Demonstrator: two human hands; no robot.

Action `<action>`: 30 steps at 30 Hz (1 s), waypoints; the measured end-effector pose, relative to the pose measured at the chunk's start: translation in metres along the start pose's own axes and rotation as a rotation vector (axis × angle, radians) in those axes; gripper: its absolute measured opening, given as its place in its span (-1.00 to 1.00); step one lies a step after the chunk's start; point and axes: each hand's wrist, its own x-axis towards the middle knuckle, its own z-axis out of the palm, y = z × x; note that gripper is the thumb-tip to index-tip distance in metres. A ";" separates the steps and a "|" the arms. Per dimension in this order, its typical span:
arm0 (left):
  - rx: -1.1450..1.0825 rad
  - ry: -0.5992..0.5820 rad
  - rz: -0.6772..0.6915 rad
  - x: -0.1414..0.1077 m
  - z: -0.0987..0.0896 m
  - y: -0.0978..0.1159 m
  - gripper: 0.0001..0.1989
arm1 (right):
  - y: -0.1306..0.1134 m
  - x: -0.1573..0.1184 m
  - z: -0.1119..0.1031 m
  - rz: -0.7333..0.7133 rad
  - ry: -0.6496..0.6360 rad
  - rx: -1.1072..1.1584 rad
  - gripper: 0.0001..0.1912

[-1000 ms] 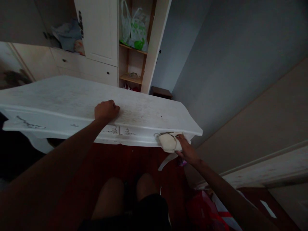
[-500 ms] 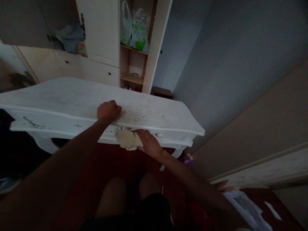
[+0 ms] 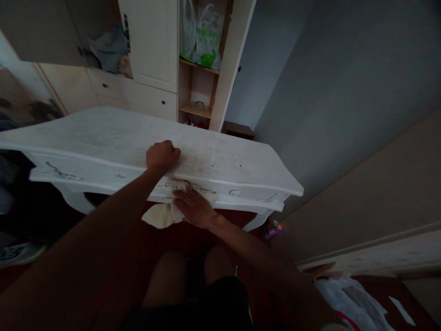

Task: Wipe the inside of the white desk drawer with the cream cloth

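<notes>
A white table (image 3: 113, 133) with grey smudges on its top and carved trim on its front stretches across the view. My left hand (image 3: 163, 155) rests as a closed fist on the tabletop near the front edge; whether anything is inside it is hidden. Below that edge, my right hand (image 3: 193, 208) presses a cream cloth (image 3: 159, 216) against the drawer front. One end of the cloth hangs down to the left of the fingers. A round carved knob (image 3: 234, 193) shows to the right of my right hand.
Behind the table stands a white wardrobe (image 3: 151, 50) with an open door and plastic bags (image 3: 206, 39) on a shelf. A grey wall rises at the right. My knees are below the table front, over a red floor. A plastic bag (image 3: 351, 301) lies at the lower right.
My right hand has slid left along the drawer front with the cloth, uncovering the round knob. My left fist remains on the tabletop. The view has shifted slightly.
</notes>
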 end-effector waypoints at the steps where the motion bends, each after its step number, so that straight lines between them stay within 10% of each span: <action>1: -0.003 0.000 0.000 0.000 0.000 0.000 -0.68 | 0.001 0.003 -0.001 0.037 0.017 0.008 -0.46; 14: -0.009 0.015 -0.002 -0.002 0.000 -0.002 -0.67 | 0.005 -0.027 0.017 0.105 -0.045 0.242 -0.35; 30: -0.098 0.027 -0.024 0.000 0.000 -0.004 -0.71 | 0.067 -0.229 -0.035 0.417 -0.055 -0.012 -0.38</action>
